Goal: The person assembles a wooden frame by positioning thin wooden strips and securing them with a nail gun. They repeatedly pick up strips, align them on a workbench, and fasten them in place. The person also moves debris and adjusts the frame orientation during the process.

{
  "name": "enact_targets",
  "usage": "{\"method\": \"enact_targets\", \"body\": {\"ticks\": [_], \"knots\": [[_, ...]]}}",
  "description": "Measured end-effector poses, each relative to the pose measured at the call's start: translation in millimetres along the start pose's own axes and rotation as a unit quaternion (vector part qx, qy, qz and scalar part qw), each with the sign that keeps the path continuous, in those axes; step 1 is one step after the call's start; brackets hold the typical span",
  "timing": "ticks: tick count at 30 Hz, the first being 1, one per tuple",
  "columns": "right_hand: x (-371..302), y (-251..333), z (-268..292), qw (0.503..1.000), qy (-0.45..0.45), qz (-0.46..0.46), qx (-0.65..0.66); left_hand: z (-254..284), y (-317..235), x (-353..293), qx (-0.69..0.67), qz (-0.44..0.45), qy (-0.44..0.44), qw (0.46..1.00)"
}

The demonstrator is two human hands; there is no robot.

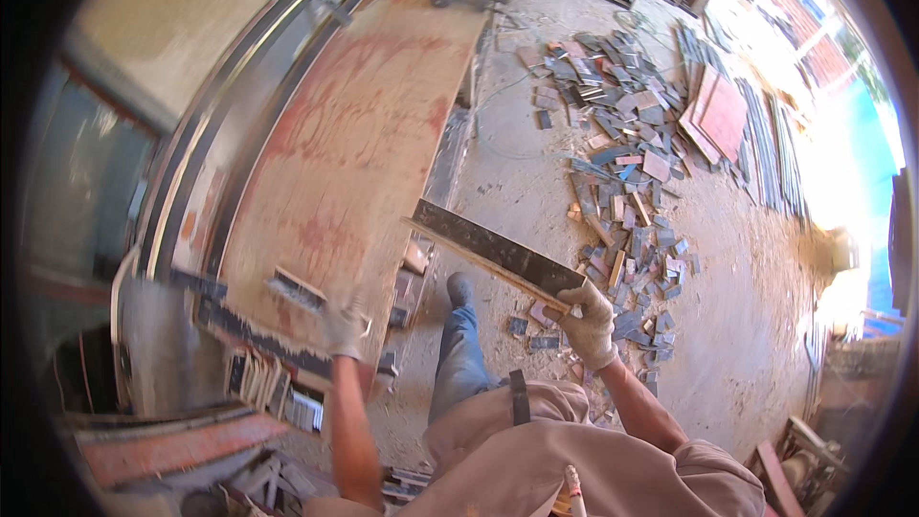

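Beside the worktable point(354, 134): dark plank point(503, 251), near end gripped by gloved fingers of right hand point(589, 327), remainder extending leftward; left hand point(343, 329) blurred near short board point(299, 293), finger closure indeterminable

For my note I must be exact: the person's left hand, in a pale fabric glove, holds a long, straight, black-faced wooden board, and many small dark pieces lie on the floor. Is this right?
Not quite: the head view shows the right hand, in a pale fabric glove, holding the long, black-faced wooden board. The rest is correct.
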State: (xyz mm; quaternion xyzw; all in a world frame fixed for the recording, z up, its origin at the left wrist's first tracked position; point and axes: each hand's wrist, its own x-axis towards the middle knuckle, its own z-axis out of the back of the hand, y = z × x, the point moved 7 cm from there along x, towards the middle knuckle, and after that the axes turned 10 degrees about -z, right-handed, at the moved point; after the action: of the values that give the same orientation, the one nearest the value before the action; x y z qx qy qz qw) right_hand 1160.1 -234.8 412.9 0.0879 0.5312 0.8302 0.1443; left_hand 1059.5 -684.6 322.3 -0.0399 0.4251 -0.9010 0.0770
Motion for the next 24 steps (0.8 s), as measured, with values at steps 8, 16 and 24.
{"method": "enact_targets", "body": {"ticks": [8,16,24], "knots": [[123.0,57.8,9.2,0.966,0.03,0.213,-0.144,-308.5,-186.0,48.8,-0.661,0.353,0.239,0.618],[319.4,46.7,37.5,0.996,-0.084,0.027,-0.027,-438.8,-278.4,166.2,-0.547,0.459,0.38,0.588],[545.1,1.8,44.7,1.0,-0.018,-0.013,-0.005,-448.6,-302.1,356.2,-0.43,0.32,0.388,0.75]]}}
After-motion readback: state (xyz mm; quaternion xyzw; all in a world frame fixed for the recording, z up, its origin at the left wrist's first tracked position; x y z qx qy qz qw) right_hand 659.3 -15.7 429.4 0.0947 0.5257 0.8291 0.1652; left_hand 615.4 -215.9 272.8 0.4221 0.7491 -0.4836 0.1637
